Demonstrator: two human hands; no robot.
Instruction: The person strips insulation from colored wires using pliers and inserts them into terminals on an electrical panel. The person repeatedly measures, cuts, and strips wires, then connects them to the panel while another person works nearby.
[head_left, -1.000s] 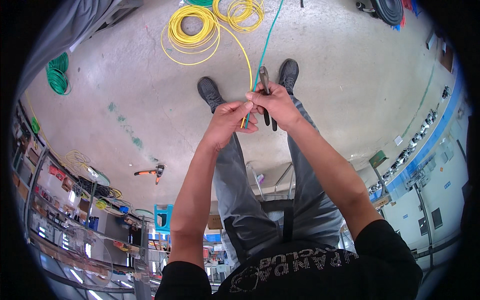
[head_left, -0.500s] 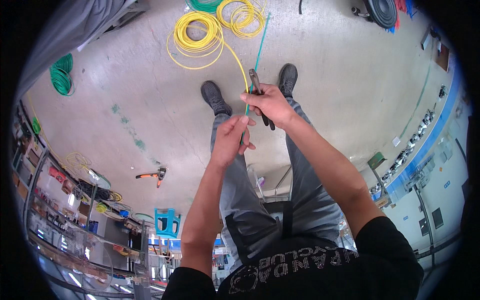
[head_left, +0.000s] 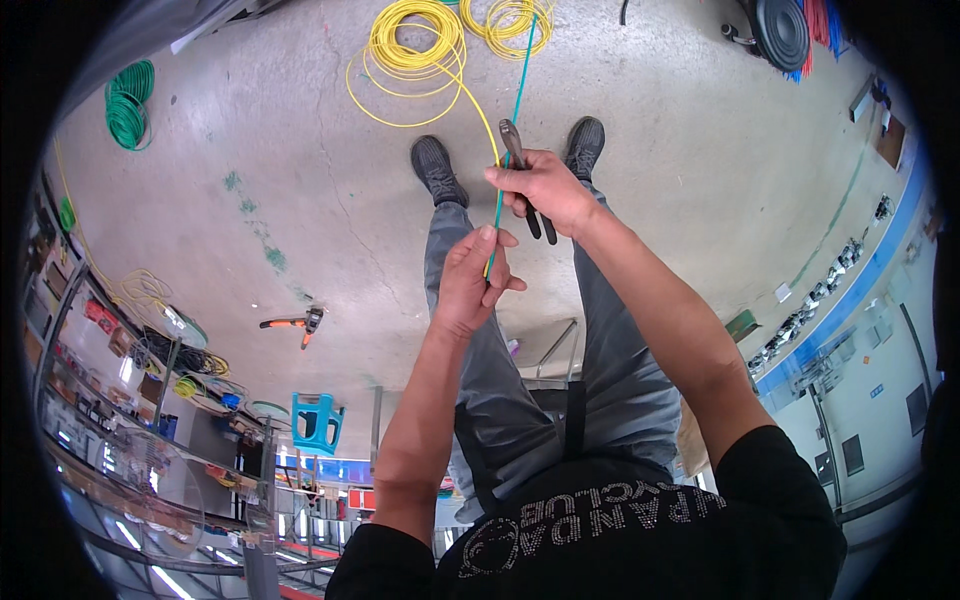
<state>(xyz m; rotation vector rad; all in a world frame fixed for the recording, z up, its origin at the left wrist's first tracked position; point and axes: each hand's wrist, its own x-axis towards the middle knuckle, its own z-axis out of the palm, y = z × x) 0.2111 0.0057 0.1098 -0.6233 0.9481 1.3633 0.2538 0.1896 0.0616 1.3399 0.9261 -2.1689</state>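
Note:
Between thumb and finger, my left hand pinches the near ends of a yellow wire and a green wire. The two wires lie side by side there. Just beyond it, my right hand is closed around a pair of pliers, with the dark head pointing away from me and the handles sticking out below the palm. Its thumb also presses on the wires, which run on past it toward the floor. The yellow wire leads to a loose yellow coil.
A second yellow coil lies beside the first, and a green coil at far left. An orange-and-black tool is on the floor near a blue stool. Shelving lines the left; a black reel stands far right.
The view has shifted, so the coils sit higher in it. My hands are slightly farther apart along the wires, the right one farther out. Both keep their hold.

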